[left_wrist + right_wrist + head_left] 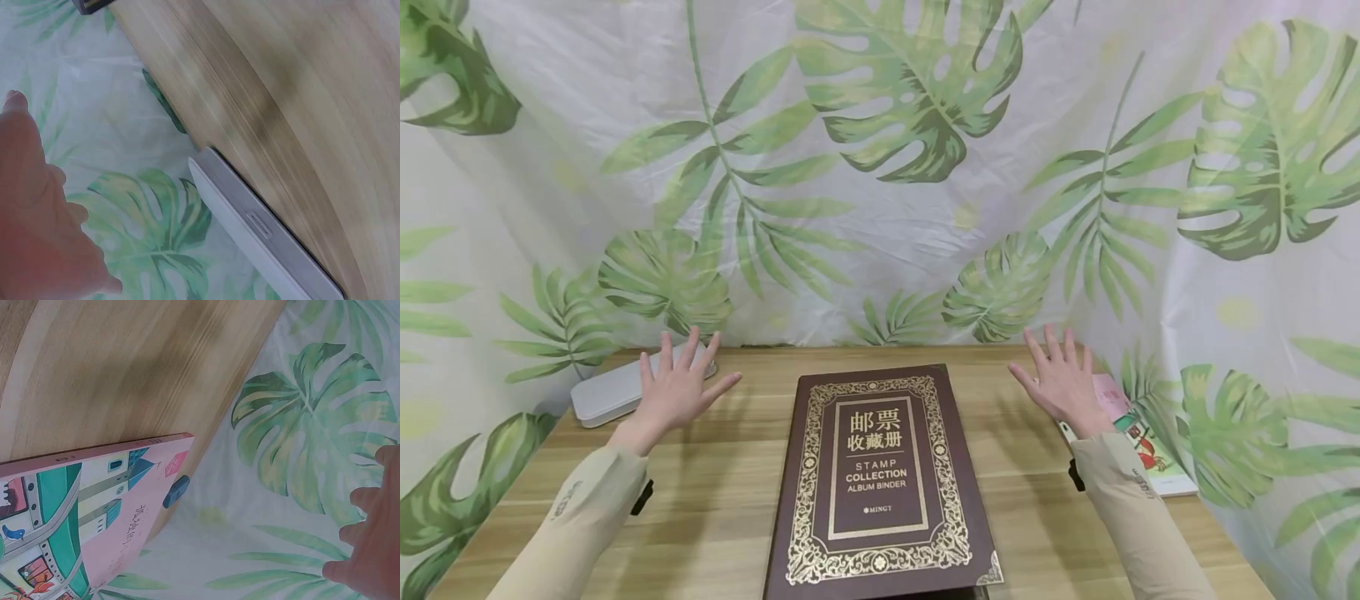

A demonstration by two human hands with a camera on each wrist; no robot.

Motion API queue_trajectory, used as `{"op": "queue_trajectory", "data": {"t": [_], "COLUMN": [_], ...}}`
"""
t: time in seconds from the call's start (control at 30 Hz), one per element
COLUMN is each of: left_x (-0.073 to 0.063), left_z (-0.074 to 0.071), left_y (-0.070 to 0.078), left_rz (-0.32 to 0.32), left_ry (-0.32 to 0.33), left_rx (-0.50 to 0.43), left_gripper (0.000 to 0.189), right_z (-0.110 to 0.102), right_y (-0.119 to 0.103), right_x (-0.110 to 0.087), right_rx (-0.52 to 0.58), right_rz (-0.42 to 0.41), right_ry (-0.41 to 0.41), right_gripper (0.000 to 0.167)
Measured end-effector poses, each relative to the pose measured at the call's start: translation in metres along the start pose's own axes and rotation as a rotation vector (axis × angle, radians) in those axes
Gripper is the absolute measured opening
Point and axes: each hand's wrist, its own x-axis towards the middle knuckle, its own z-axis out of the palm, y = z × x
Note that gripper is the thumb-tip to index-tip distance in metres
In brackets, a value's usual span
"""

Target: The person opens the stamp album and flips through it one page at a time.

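Note:
A dark brown stamp album (pixel 880 517) with gold ornament and lettering lies closed on the wooden table, between the two hands. My left hand (pixel 676 390) is held up to its left with fingers spread, holding nothing. Behind that hand sits a pale grey case (pixel 610 390), whose side with a small latch also shows in the left wrist view. My right hand (pixel 1063 383) hovers on the other side, fingers likewise spread and nothing in them. Close by it lies a pink illustrated book (pixel 134 515), partly covered by the hand and sleeve in the head view.
The wooden table (pixel 715 500) reaches back to a white curtain (pixel 895 250) printed with green leaves, which also hangs along both sides. A small dark blue object (pixel 177 492) is beside the book at the table's edge.

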Motion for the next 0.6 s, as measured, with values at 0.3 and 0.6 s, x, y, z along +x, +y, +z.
{"op": "queue_trajectory", "data": {"t": [0.3,0.6], "left_x": [-0.009,-0.026], "left_z": [0.014,0.023], "left_y": [0.022,0.057], "left_rz": [0.054,0.181], "left_ry": [-0.02,-0.007], "left_rx": [-0.02,-0.071], "left_gripper": [0.089,0.086], "right_z": [0.001,0.009], "right_y": [-0.014,-0.04], "right_x": [-0.007,-0.025], "right_rx": [0.025,0.057], "right_rz": [-0.042,-0.14], "right_ry": [-0.05,-0.028], "right_gripper": [0.078,0.073]}}
